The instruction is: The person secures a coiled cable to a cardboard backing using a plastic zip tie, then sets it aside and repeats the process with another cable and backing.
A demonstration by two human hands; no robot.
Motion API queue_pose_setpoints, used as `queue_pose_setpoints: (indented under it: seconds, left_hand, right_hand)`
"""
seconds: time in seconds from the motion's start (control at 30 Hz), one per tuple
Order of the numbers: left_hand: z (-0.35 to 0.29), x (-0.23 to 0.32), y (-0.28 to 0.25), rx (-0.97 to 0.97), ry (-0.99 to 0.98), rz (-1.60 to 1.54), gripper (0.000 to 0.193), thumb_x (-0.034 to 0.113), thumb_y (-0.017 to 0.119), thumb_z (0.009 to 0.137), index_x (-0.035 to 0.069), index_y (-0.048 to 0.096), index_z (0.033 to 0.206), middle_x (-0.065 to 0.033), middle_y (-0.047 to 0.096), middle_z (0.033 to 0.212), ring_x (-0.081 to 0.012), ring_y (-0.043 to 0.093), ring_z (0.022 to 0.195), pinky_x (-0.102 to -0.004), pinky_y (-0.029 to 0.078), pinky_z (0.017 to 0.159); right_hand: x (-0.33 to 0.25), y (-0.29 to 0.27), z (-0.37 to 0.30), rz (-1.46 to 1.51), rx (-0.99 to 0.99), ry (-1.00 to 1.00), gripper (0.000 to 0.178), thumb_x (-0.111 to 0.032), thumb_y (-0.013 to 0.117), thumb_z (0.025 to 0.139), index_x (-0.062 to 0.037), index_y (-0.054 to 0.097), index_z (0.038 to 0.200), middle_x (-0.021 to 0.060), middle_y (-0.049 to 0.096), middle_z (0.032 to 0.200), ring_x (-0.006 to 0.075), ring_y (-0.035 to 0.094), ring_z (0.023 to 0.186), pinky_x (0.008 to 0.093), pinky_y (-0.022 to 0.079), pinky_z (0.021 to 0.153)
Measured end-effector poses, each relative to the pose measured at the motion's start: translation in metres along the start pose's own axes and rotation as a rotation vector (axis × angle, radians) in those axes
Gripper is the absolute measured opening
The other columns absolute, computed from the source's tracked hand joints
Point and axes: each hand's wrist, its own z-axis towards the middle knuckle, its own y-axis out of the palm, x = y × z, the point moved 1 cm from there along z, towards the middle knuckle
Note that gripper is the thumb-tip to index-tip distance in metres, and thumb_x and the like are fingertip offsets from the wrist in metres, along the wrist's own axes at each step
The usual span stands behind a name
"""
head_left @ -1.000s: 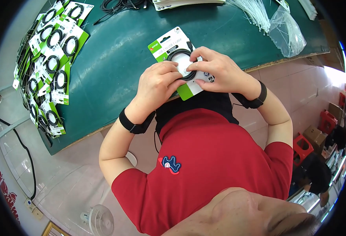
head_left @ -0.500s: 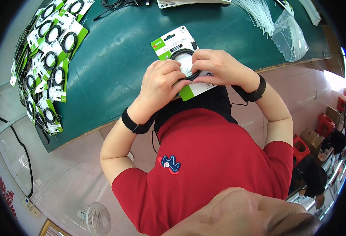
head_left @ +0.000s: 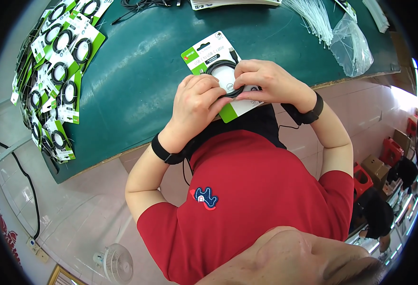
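A coiled black USB cable [head_left: 224, 63] lies on a white and green backing card [head_left: 240, 110] at the table's near edge. My left hand [head_left: 197, 97] pinches the coil's lower left side between thumb and fingers. From the right, my right hand [head_left: 266, 83] grips the lower right of the same coil, its thumb close to the left thumb. One cable plug sticks up near the card's upper right corner. The fingers hide parts of the coil and the card's middle.
Many carded black cables [head_left: 59, 73] are heaped at the left of the green table [head_left: 142, 61]. White cable ties [head_left: 311, 21] and a clear plastic bag [head_left: 352, 50] lie at the far right. A stack of cards [head_left: 235, 4] and loose black cables [head_left: 145, 4] sit at the back.
Both hands stay on the coil. The left hand has shifted slightly right, and the right hand has moved a little to the right, showing more of the plug.
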Motion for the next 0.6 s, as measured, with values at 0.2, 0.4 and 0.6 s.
queue_pose_setpoints:
  seconds: [0.2, 0.4, 0.6]
  left_hand:
    - [-0.002, -0.003, 0.0, -0.019, 0.011, -0.009, 0.017, 0.014, 0.08, 0.073, 0.008, 0.07, 0.084, -0.0032, 0.065, 0.092, -0.023, 0.064, 0.092, -0.0379, 0.048, 0.082]
    - [-0.003, -0.001, -0.002, -0.006, -0.044, -0.115, 0.017, 0.012, 0.079, 0.076, 0.006, 0.071, 0.09, -0.0048, 0.067, 0.097, -0.0255, 0.064, 0.092, -0.0382, 0.05, 0.081]
    - [0.01, -0.004, -0.011, 0.143, -0.113, -0.05, 0.02, 0.009, 0.078, 0.078, 0.005, 0.072, 0.096, -0.0074, 0.068, 0.103, -0.0298, 0.064, 0.095, -0.0382, 0.052, 0.081]
  right_hand:
    - [0.004, 0.006, -0.003, -0.047, -0.009, -0.003, 0.021, -0.018, 0.078, 0.08, -0.0055, 0.065, 0.089, 0.0073, 0.06, 0.093, 0.0273, 0.061, 0.081, 0.0361, 0.05, 0.069]
    - [0.006, -0.007, -0.001, 0.024, -0.023, -0.014, 0.019, -0.015, 0.078, 0.081, -0.0057, 0.068, 0.094, 0.0077, 0.061, 0.098, 0.0256, 0.061, 0.08, 0.0343, 0.05, 0.068]
    - [-0.004, -0.015, 0.01, 0.056, 0.121, 0.255, 0.024, -0.013, 0.076, 0.083, -0.0055, 0.068, 0.105, 0.0086, 0.059, 0.102, 0.0242, 0.061, 0.077, 0.0328, 0.051, 0.068]
